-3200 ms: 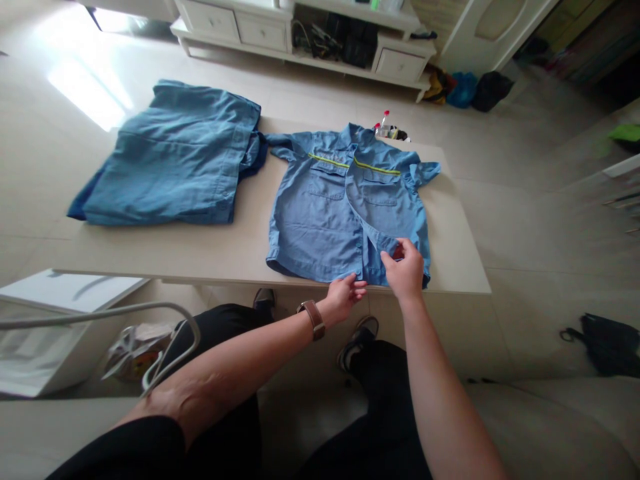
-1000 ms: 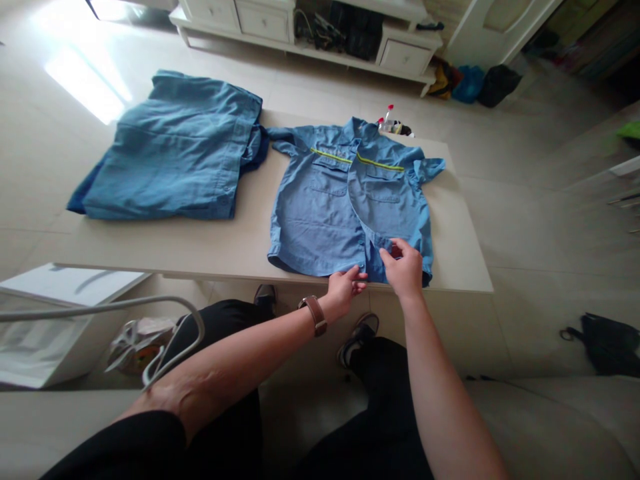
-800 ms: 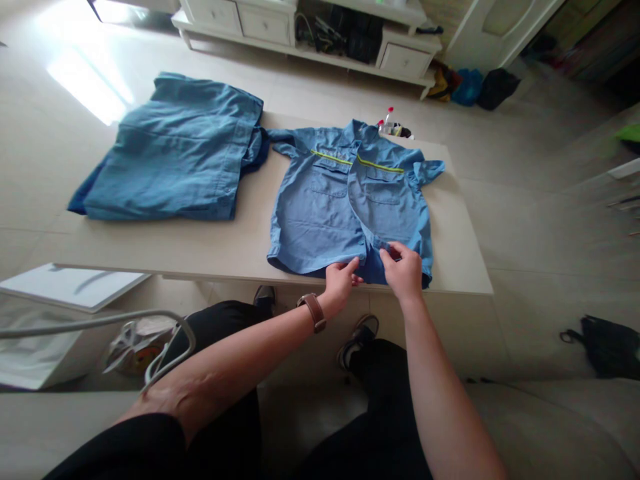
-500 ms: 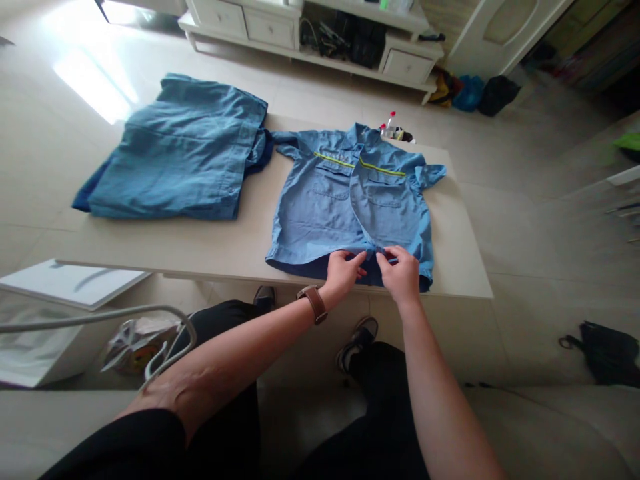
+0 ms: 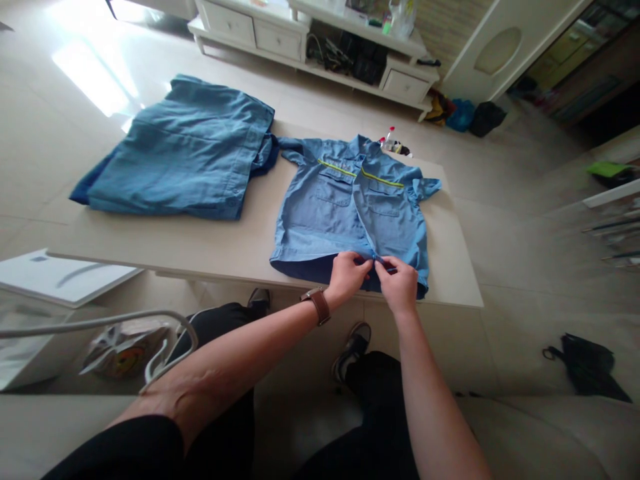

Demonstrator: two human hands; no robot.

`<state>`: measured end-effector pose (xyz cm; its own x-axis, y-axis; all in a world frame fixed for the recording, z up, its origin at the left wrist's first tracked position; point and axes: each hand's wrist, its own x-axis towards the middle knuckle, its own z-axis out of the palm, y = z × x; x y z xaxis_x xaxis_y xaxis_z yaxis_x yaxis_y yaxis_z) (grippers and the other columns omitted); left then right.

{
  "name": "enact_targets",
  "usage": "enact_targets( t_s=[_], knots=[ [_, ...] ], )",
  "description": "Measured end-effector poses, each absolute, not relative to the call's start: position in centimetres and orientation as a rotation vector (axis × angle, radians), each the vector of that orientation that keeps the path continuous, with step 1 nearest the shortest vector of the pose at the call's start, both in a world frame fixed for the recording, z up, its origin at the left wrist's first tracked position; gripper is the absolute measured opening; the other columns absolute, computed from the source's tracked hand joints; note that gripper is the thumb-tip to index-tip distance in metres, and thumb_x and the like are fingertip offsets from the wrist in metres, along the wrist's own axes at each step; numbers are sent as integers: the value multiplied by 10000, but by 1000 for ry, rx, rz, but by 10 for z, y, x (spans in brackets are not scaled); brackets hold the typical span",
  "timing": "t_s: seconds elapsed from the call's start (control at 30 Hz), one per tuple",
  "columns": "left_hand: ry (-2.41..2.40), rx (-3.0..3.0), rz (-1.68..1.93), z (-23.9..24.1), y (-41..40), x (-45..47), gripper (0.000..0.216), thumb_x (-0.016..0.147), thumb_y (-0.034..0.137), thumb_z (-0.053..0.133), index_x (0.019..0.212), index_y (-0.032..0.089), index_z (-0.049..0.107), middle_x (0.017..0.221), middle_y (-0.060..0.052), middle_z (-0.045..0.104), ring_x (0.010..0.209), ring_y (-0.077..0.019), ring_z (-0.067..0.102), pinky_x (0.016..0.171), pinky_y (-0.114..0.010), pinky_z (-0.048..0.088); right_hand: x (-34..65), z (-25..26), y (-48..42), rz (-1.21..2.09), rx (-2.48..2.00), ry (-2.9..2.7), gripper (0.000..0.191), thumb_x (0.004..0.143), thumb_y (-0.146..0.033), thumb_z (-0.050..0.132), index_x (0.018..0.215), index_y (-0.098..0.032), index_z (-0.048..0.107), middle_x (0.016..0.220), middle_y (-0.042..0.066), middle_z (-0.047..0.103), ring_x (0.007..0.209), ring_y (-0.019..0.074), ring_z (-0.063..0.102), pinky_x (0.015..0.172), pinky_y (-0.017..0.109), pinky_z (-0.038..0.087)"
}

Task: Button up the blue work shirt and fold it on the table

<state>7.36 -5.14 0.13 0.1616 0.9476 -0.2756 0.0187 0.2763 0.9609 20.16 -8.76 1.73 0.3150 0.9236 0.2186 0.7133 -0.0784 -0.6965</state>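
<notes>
The left hand (image 5: 347, 273) has come up from the loose hem and now meets the right hand (image 5: 400, 285) at the front opening of the blue shirt (image 5: 320, 213). A moment ago the two front panels gaped apart near the hem. Now their edges lie together there, so the work has reached the lowest fastening of the front.

The fingers of both hands are curled tight and pinch the cloth of the two panel edges between thumb and fingertips. Whether a button sits between them is probably too small to tell.

The shirt lies flat, front up, on the right half of the table (image 5: 200, 250), with its hem at the near edge and its collar toward the far edge. A pile of folded blue garments (image 5: 185, 153) covers the far left corner and is well apart from the hands. Some small bottles (image 5: 393, 141) stand at the far edge behind the collar.

No brand or writing can be read. The shirt shows only a yellow-green stripe (image 5: 340, 167) across the chest, and the left wrist wears a brown watch (image 5: 319, 305).
</notes>
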Motion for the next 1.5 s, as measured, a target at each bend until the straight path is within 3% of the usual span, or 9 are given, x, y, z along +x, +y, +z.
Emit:
enact_targets(
  t_s=[0.27, 0.57, 0.8, 0.97, 1.2, 1.5],
  knots=[
    [1191, 1063, 903, 0, -43, 68, 199, 828, 179, 738, 631, 165, 708, 533, -22, 646, 526, -145, 628, 540, -228, 401, 192, 20, -79, 331, -1847, -1474, 236, 829, -402, 615, 785, -199, 728, 746, 77, 752, 640, 216, 658, 659, 335, 516],
    [1096, 1143, 868, -2, -34, 63, 196, 871, 204, 699, 692, 146, 754, 557, -29, 663, 520, -127, 609, 522, -216, 395, 196, 16, -74, 260, -1835, -1519, 231, 842, -381, 614, 859, -194, 747, 836, 91, 767, 681, 219, 667, 696, 350, 545],
    [1054, 767, 820, -1, -36, 71, 191, 800, 278, 827, 750, 121, 729, 726, -71, 725, 561, -125, 638, 495, -211, 442, 197, 12, -73, 247, -1812, -1541, 240, 872, -364, 588, 850, -194, 755, 860, 107, 772, 721, 233, 682, 694, 358, 542],
    [947, 592, 789, 2, -36, 69, 290, 783, 374, 856, 776, 106, 746, 793, -109, 750, 681, -152, 676, 567, -226, 497, 194, 12, -73, 312, -1801, -1513, 229, 862, -357, 594, 832, -191, 748, 848, 91, 770, 712, 217, 674, 687, 335, 530],
    [978, 554, 806, -3, -33, 69, 392, 659, 445, 929, 805, 114, 777, 719, -84, 733, 710, -173, 685, 731, -316, 559, 193, 15, -74, 395, -1812, -1420, 240, 839, -401, 639, 818, -183, 738, 744, 59, 740, 633, 194, 635, 648, 314, 508],
    [1002, 603, 882, -17, -32, 74, 362, 606, 407, 945, 673, 118, 736, 731, -62, 727, 684, -142, 636, 737, -303, 538, 193, 19, -75, 340, -1825, -1412, 242, 836, -417, 658, 789, -190, 730, 717, 52, 729, 601, 182, 609, 629, 304, 504]
  ],
)
